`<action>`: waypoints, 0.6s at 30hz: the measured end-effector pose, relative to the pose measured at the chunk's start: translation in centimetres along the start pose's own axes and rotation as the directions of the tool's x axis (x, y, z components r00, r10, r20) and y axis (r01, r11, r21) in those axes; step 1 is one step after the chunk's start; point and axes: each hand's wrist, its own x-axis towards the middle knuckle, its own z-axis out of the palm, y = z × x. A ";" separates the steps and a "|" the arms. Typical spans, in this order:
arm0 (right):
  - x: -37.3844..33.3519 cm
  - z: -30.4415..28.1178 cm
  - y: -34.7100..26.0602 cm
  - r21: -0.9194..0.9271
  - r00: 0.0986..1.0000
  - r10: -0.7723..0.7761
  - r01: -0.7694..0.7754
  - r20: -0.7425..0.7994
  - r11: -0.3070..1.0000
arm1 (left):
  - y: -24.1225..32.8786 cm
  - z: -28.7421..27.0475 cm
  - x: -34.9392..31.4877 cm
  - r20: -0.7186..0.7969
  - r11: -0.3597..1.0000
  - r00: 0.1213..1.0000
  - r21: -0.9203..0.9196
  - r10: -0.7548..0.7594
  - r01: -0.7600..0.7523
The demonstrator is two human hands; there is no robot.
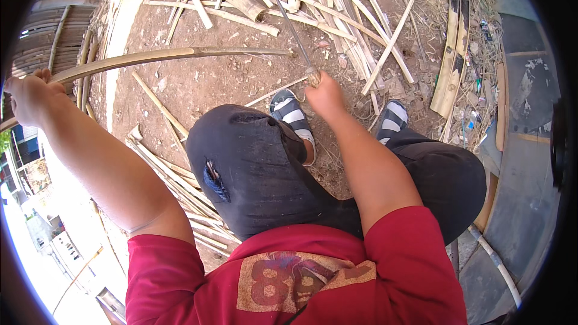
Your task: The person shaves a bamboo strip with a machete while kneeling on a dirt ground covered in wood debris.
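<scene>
Left hand (36, 101): closed round a long bamboo strip (150, 56) at the worker's 10 o'clock.
Strip position: observed from 9 o'clock towards 12, thin tip near a narrow blade (294, 33).
Right hand (325, 95): at 1 o'clock, gripping the blade's handle (313, 76); blade points to 12.
Ground (223, 79): from where I stand, loose strips (326, 7) heaped between 12 and 1 o'clock, 2 dark-marked bamboo pieces (445, 86) at 2, more loose lengths (179, 183) at 8.

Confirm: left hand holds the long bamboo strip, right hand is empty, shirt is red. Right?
Not quite: the right hand isn't empty. The head view shows it gripping the handle of a long thin tool. The left hand does hold the long bamboo strip, and the shirt is red.
</scene>
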 end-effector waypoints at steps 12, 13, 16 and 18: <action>-1.8 2.6 4.7 -0.404 0.954 0.226 -0.130 0.198 0.905 | 0.4 -0.1 0.1 -0.042 1.000 0.999 0.006 0.010 -0.010; -1.5 2.5 4.8 -0.363 0.954 0.221 -0.138 0.200 0.922 | 0.6 -0.1 -0.5 -0.032 1.000 0.999 -0.009 0.027 -0.028; 0.1 1.0 4.0 -0.275 0.961 0.200 -0.143 0.192 0.951 | 0.3 -0.2 -0.2 -0.032 0.998 0.999 -0.052 0.022 -0.023; 0.3 0.6 3.6 -0.261 0.962 0.183 -0.127 0.202 0.957 | 0.4 -0.2 0.0 -0.034 0.998 0.999 -0.061 0.013 -0.016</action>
